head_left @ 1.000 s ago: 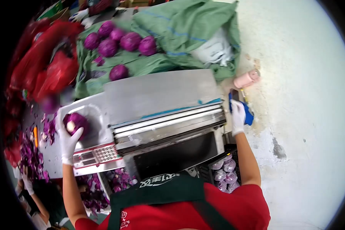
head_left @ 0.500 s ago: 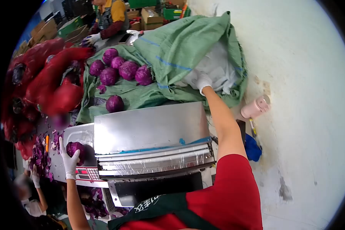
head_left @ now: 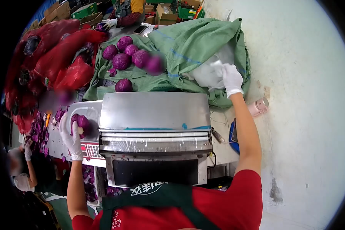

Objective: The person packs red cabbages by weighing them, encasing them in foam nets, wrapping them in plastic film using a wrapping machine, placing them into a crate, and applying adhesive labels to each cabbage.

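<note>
My left hand (head_left: 70, 140), in a white glove, is cupped round the near left side of a red cabbage (head_left: 80, 124) on the scale (head_left: 91, 151). The cabbage rests at the scale's left part, beside the wrapping machine (head_left: 155, 111). At the mouth of a green woven sack (head_left: 197, 42), my gloved right hand (head_left: 232, 79) is closed on thin whitish plastic (head_left: 209, 73). More of this crumpled plastic lies inside the sack. The fingertips of my right hand are partly hidden by the plastic.
Several red cabbages (head_left: 121, 61) lie on the green sacking behind the machine. Red net sacks (head_left: 61, 50) are piled at the left, near purple leaf scraps (head_left: 38, 132). A pink bottle (head_left: 258, 107) stands by the wall. Two co-workers are at the far side and lower left.
My right hand has drawn back out of the sack towards the right, with plastic in its fingers. My left hand stays at the cabbage on the scale. The camera view has shifted.
</note>
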Demonstrator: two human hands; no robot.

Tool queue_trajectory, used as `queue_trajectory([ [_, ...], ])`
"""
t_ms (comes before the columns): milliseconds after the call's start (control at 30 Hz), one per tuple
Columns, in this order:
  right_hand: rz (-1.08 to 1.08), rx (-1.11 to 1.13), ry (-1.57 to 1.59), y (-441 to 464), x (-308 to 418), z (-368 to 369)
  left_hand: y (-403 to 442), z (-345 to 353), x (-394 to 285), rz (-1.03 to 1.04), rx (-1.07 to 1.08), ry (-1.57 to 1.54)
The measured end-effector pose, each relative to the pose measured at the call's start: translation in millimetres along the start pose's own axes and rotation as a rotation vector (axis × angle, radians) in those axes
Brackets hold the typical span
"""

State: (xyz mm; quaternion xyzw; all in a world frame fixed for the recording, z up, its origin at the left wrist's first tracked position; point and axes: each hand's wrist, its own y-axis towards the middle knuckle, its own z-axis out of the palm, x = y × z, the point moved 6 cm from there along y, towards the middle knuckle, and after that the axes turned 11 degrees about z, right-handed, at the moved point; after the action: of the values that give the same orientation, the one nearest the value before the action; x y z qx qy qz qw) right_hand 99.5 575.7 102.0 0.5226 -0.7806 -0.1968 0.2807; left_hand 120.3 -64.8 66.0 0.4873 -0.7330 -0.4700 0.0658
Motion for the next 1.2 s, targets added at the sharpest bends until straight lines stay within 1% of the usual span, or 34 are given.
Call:
queue_trajectory([
  [33, -0.073, 0.06, -0.431, -2.0, 3.9, 3.5, 1.8, -0.2, -17.0, 0.087, -0.023, -0.036],
  [67, -0.078, 0.042, -0.428, -5.0, 17.5, -8.4, 4.9, -3.4, -36.4, 0.14, -0.002, -0.061],
  [133, -0.091, 0.036, 0.198, -21.7, 60.6, -34.0, -12.6, 6.7, -42.1, -0.034, 0.032, -0.391],
  [200, -0.032, 0.468, 1.033, -65.9, 164.3, -87.2, -11.8, 14.1, -84.2, -0.38, 0.217, -0.722],
  [233, -0.129, 0.597, 1.146, -90.7, 205.7, -98.1, -14.8, 24.8, -107.6, -0.493, 0.248, -0.928],
  [300, -0.391, 0.746, 1.025, -138.8, 254.8, -108.0, -31.4, 46.8, -156.2, -0.943, 0.464, -1.524],
  [333, -0.567, 0.735, 0.791, -161.4, 270.4, -110.6, -44.8, 56.5, -174.4, -1.169, 0.537, -1.819],
  [367, -0.604, 0.813, 0.71, -181.3, 283.5, -110.4, -55.6, 57.1, -174.0, -1.113, 0.455, -1.773],
  [400, -0.638, 0.843, 0.72, -190.6, 291.4, -115.9, -62.7, 57.8, -171.0, -1.048, 0.387, -1.722],
  [467, -0.635, 0.745, 0.492, -198.4, 293.9, -122.2, -69.1, 48.2, -150.6, -0.995, 0.243, -1.464],
  [500, -0.635, 0.732, 0.37, -205.4, 291.0, -120.4, -71.3, 44.0, -140.0, -0.938, 0.172, -1.402],
  [533, -0.667, 0.744, 0.378, -214.8, 291.1, -121.4, -75.4, 38.1, -130.6, -0.883, 0.098, -1.337],
  [600, -0.654, 0.979, 0.665, -237.4, 291.7, -122.1, -81.4, 19.5, -138.6, -0.968, 0.007, -1.328],
  [633, -0.368, 1.49, 0.935, -253.0, 289.3, -115.7, -81.9, 15.5, -140.4, -0.946, -0.088, -1.335],
  [667, -0.233, 1.542, 1.109, -246.9, 289.6, -118.6, -83.4, 11.9, -139.9, -0.922, -0.178, -1.343],
  [700, -0.099, 1.584, 1.285, -240.2, 291.6, -122.9, -85.8, 9.3, -139.8, -0.869, -0.229, -1.438],
  [733, -0.002, 1.483, 1.403, -237.8, 289.0, -108.2, -99.9, 17.5, -131.7, -0.857, -0.184, -1.43],
  [767, 0.093, 1.273, 1.281, -240.7, 295.8, -92.0, -100.7, 11.2, -138.9, -0.905, -0.135, -1.48],
  [800, 0.046, 1.178, 1.243, -249.2, 304.1, -80.2, -100.0, 6.8, -150.1, -0.95, -0.081, -1.531],
  [833, 0.06, 1.183, 1.302, -264.5, 310.2, -68.5, -100.6, 7.3, -153.6, -0.934, -0.127, -1.494],
  [867, 0.074, 1.189, 1.357, -276.8, 320.4, -64.7, -99.8, 1.6, -154.8, -0.955, -0.057, -1.356],
  [900, 0.185, 1.273, 1.582, -287.0, 331.8, -65.1, -96.8, -4.2, -145.2, -0.733, -0.131, -1.059],
  [933, 0.181, 1.291, 1.576, -293.4, 338.1, -60.3, -91.2, -16.9, -142.3, -0.516, -0.19, -0.756],
  [967, 0.301, 1.351, 1.699, -301.5, 342.2, -49.4, -89.7, -24.2, -134.0, -0.414, -0.135, -0.528],
  [1000, 0.427, 1.403, 1.822, -309.2, 346.8, -36.7, -86.2, -35.3, -132.0, -0.258, -0.177, -0.311],
  [1033, 0.441, 1.495, 1.875, -314.2, 348.7, -24.9, -81.9, -40.9, -127.9, -0.176, -0.149, -0.255],
  [1067, 0.875, 1.946, 2.094, -323.0, 360.9, -14.6, -79.0, -45.1, -122.7, -0.096, -0.118, -0.203],
  [1100, 0.972, 1.922, 2.073, -328.8, 362.2, -7.8, -78.0, -46.8, -114.7, -0.008, -0.198, -0.216],
  [1133, 0.891, 1.774, 1.969, -329.8, 365.6, -5.4, -74.8, -46.4, -107.2, 0.104, -0.177, -0.244],
  [1167, 0.822, 1.636, 1.838, -331.0, 368.4, -3.4, -73.0, -44.6, -97.9, 0.106, -0.168, -0.35],
  [1200, 0.828, 1.635, 1.83, -328.4, 375.2, -0.8, -70.4, -42.8, -89.3, 0.106, -0.161, -0.456],
])
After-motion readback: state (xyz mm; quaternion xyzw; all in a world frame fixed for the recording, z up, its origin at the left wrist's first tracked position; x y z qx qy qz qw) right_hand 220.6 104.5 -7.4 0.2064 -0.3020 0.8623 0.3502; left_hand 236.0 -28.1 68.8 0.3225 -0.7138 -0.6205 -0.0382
